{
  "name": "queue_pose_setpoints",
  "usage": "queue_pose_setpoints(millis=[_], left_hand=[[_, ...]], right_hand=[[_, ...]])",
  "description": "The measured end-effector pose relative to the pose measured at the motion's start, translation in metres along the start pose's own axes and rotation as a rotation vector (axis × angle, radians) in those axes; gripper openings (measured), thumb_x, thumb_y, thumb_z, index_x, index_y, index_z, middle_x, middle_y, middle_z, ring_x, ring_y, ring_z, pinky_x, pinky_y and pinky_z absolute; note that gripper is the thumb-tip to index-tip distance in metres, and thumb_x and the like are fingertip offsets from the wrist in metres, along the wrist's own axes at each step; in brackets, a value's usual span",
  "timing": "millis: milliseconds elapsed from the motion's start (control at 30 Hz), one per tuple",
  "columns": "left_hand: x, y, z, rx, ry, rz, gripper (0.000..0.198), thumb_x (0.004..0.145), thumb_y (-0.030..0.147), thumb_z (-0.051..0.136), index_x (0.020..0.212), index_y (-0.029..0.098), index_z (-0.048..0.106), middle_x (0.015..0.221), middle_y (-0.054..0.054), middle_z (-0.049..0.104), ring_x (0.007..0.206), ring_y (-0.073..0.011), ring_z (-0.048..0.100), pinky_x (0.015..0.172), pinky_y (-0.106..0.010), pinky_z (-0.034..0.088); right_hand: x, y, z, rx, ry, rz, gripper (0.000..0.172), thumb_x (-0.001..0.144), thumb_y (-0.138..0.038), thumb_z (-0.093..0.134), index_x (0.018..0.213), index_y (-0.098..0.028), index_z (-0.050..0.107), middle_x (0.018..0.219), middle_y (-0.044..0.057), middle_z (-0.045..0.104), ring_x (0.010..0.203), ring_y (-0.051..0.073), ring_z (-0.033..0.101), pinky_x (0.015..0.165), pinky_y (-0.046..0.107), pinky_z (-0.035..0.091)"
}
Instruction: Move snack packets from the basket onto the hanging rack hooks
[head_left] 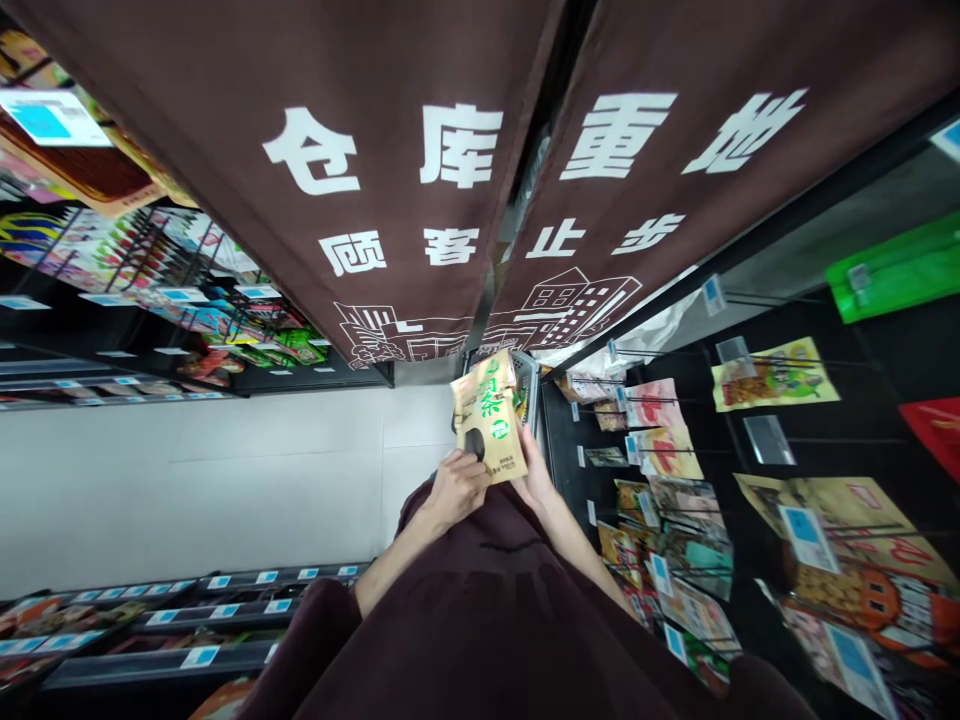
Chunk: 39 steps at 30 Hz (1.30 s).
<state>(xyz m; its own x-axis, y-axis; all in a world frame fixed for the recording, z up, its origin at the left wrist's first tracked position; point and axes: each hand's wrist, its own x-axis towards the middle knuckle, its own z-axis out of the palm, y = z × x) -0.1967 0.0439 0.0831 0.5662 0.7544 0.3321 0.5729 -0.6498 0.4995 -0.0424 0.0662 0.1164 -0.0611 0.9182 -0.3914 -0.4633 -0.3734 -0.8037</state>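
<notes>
A tan paper snack bag [491, 415] with green lettering is held in front of my body, its top tilted away from me. My left hand [459, 484] grips the lower left edge of the bag with curled fingers. On the other side, my right hand [535, 468] holds the bag's right edge, with part of its fingers hidden behind it. Just beyond the bag stands a grey plastic basket [532, 388], mostly covered by the bag, with some coloured packages inside.
A brown door curtain [420, 60] with white lettering hangs ahead. Packaged snacks hang from hooks on the right rack [810, 430]. Shelves of snacks [142, 255] stand at the left, and low bins with price tags [172, 615] at the lower left. Pale floor tiles [225, 470] lie between.
</notes>
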Motion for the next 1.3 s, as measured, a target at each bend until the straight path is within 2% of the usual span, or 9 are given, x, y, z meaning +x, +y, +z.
queue_pose_setpoints(millis=[133,300,433,600,767,900,1000,1100,1300], left_hand=[[0.004,0.001,-0.005,0.139,-0.037,0.168,0.031,0.094,0.011,0.046,0.064,0.018,0.052,0.064,-0.002,0.055,0.071,-0.0165,0.05,0.067,-0.034,0.033],[0.011,0.009,-0.016,0.196,-0.197,0.312,0.027,0.098,0.014,0.049,0.071,0.017,0.053,0.071,-0.002,0.058,0.076,-0.0176,0.051,0.072,-0.033,0.033],[0.014,0.014,-0.021,0.196,-0.253,0.323,0.022,0.097,0.013,0.05,0.076,0.017,0.054,0.075,-0.003,0.06,0.08,-0.0192,0.052,0.071,-0.034,0.032],[0.016,0.015,-0.03,0.106,-0.186,0.255,0.021,0.098,0.013,0.045,0.081,0.016,0.057,0.076,-0.004,0.063,0.079,-0.0196,0.053,0.072,-0.035,0.035],[0.013,0.019,-0.035,-0.057,0.177,0.081,0.005,0.089,0.018,0.064,0.094,0.02,0.062,0.095,-0.004,0.069,0.094,-0.0203,0.058,0.086,-0.037,0.043],[0.02,0.016,-0.041,-0.162,0.568,-0.353,0.028,0.083,0.019,0.069,0.109,0.02,0.06,0.122,-0.012,0.059,0.115,-0.0265,0.054,0.096,-0.043,0.044],[0.029,0.01,-0.046,-0.608,0.467,-0.683,0.043,0.083,0.032,0.068,0.121,0.017,0.054,0.123,-0.014,0.061,0.113,-0.027,0.059,0.094,-0.041,0.048],[0.034,0.005,-0.05,-1.01,0.345,-0.821,0.039,0.083,0.04,0.069,0.111,0.015,0.06,0.105,-0.01,0.07,0.097,-0.0231,0.066,0.086,-0.032,0.051],[0.033,0.01,-0.052,-1.029,0.372,-0.871,0.038,0.075,0.038,0.077,0.101,0.012,0.066,0.097,-0.008,0.072,0.088,-0.0207,0.067,0.078,-0.026,0.052]], right_hand=[[-0.002,-0.002,-0.001,0.17,-0.112,0.086,0.067,0.086,-0.075,0.036,0.133,-0.031,0.055,0.131,0.006,0.063,0.117,0.026,0.06,0.095,0.046,0.049],[0.003,-0.001,-0.014,0.081,-0.053,0.207,0.043,0.073,-0.053,0.071,0.105,-0.024,0.069,0.102,0.008,0.075,0.094,0.03,0.07,0.08,0.043,0.056],[0.007,-0.009,-0.026,0.057,-0.077,0.208,0.04,0.068,-0.026,0.077,0.107,-0.027,0.067,0.1,0.003,0.075,0.083,0.024,0.072,0.075,0.037,0.058],[0.004,-0.017,-0.026,0.164,-0.068,0.118,0.046,0.07,-0.02,0.075,0.115,-0.025,0.064,0.102,0.002,0.075,0.083,0.022,0.072,0.074,0.035,0.058],[-0.003,-0.015,-0.025,0.271,0.026,0.041,0.052,0.071,-0.021,0.074,0.122,-0.027,0.062,0.104,0.002,0.075,0.091,0.022,0.072,0.079,0.034,0.058],[-0.007,-0.014,-0.028,0.33,0.067,0.048,0.057,0.069,-0.019,0.076,0.124,-0.027,0.061,0.106,0.002,0.075,0.092,0.022,0.071,0.082,0.034,0.057],[-0.011,-0.015,-0.028,0.347,0.089,0.067,0.058,0.07,-0.02,0.076,0.125,-0.028,0.061,0.108,0.002,0.074,0.092,0.022,0.071,0.083,0.035,0.057],[-0.014,-0.015,-0.026,0.354,0.082,0.075,0.058,0.069,-0.019,0.076,0.124,-0.028,0.061,0.108,0.002,0.074,0.092,0.023,0.071,0.083,0.035,0.057],[-0.017,-0.017,-0.02,0.333,0.049,0.092,0.06,0.069,-0.018,0.077,0.125,-0.027,0.06,0.108,0.002,0.074,0.089,0.023,0.071,0.081,0.035,0.056]])
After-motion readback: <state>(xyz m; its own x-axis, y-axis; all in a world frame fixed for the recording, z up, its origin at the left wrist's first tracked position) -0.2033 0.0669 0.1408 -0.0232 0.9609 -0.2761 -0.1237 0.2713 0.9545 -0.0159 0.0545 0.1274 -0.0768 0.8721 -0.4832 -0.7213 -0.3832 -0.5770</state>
